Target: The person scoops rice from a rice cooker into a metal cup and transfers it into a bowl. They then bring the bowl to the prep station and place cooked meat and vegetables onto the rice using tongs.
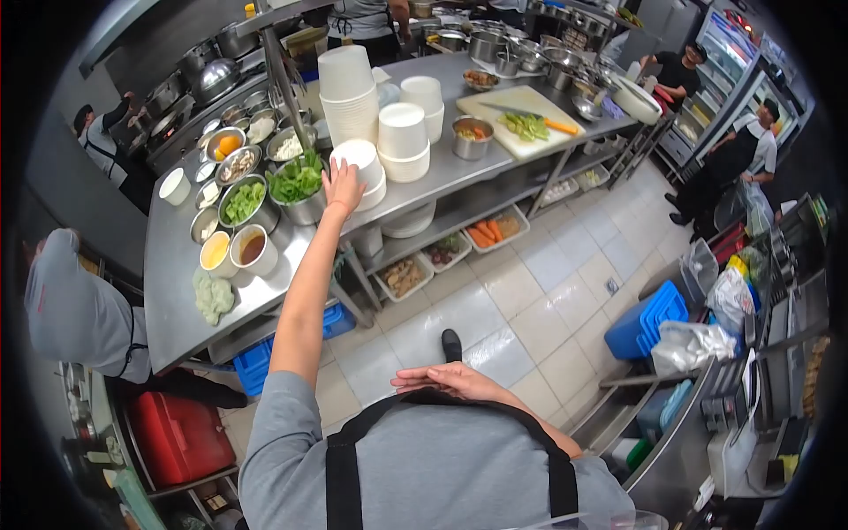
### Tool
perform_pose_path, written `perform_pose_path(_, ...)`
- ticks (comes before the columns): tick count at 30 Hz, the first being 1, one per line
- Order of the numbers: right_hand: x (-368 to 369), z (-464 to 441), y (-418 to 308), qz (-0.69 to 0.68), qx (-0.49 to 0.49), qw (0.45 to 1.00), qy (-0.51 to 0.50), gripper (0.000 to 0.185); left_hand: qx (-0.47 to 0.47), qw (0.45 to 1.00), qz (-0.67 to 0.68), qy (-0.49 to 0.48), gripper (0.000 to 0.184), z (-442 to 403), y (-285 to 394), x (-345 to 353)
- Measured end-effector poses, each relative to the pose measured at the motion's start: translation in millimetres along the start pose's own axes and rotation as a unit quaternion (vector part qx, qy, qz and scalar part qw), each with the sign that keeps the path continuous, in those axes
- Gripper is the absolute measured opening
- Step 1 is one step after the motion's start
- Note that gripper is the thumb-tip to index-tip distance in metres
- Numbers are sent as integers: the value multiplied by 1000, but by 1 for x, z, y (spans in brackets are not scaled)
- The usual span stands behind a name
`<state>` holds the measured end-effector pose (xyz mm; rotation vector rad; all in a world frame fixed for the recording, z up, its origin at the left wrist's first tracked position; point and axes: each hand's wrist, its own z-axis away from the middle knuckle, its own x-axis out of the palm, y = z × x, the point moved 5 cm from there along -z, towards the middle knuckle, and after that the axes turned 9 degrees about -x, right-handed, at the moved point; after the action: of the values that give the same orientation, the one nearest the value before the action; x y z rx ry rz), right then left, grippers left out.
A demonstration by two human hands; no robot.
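My left hand (343,185) reaches out over the steel table, its fingers stretched and apart. It is at the left side of a short stack of upside-down white tubs (358,159); whether the fingers touch the tubs I cannot tell. Just left of it, a steel pot of leafy greens (297,179) stands close by. Behind the short stack rise a tall stack of white tubs (347,88) and another low stack (404,141). My right hand (450,382) is held in front of my chest, fingers stretched out flat, with nothing seen in it.
Bowls of ingredients (244,201) and a crumpled green cloth (213,297) lie on the table's left part. A cutting board (503,139) holds a knife and chopped greens. Crates of vegetables (490,231) sit on the low shelf. Co-workers stand left, behind and right.
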<state>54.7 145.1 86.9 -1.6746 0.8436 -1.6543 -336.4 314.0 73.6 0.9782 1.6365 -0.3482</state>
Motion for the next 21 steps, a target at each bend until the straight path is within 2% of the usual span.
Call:
perform_pose_path(1,-13,-5,2,-15,3,1000,-7,45,-19,999,29,-31,36,-8,-6,2)
perform_pose_path(2,-28,-10,3,-24,5,1000,-12,45,-9,1000,0,-23,26,-10,-9,2)
perform_pose_path(4,-60,-29,-24,-3,6,1000,-29,46,31,998,7,47,9,-25,0,-13)
perform_pose_path(6,-84,-47,-42,-16,17,999,-28,45,14,998,18,50,11,-40,5,-26)
perform_pose_path(7,-99,-56,-57,-40,30,999,-20,44,16,996,66,57,12,-46,13,-42)
perform_pose_path(10,-125,-88,-96,24,55,998,-1,48,36,993,66,88,12,-52,31,-86)
perform_pose_path(11,-136,-103,-107,21,19,999,20,48,40,993,57,97,12,-46,36,-100)
perform_pose_path(13,-151,-135,-130,13,-46,998,51,48,82,977,32,196,10,-28,52,-136)
perform_pose_path(14,-154,-148,-144,53,-112,990,71,50,79,971,-95,203,10,-8,67,-148)
perform_pose_path(15,-158,-158,-154,86,-163,979,82,54,166,934,-123,292,14,25,87,-176)
perform_pose_path(16,-162,-177,-156,96,-163,975,121,61,173,922,-109,329,17,53,94,-201)
perform_pose_path(17,-151,-199,-152,25,-235,969,70,68,161,944,-22,289,19,78,92,-219)
perform_pose_path(18,-143,-211,-145,-17,-253,967,-24,73,162,964,22,208,18,110,96,-234)
perform_pose_path(19,-151,-224,-123,-18,-238,969,-60,71,148,974,52,162,19,138,92,-241)
perform_pose_path(20,-138,-233,-107,-39,-195,972,-126,66,91,976,44,194,19,164,80,-247)
perform_pose_path(21,-118,-239,-94,0,-119,976,-181,62,34,973,38,224,18,191,73,-249)
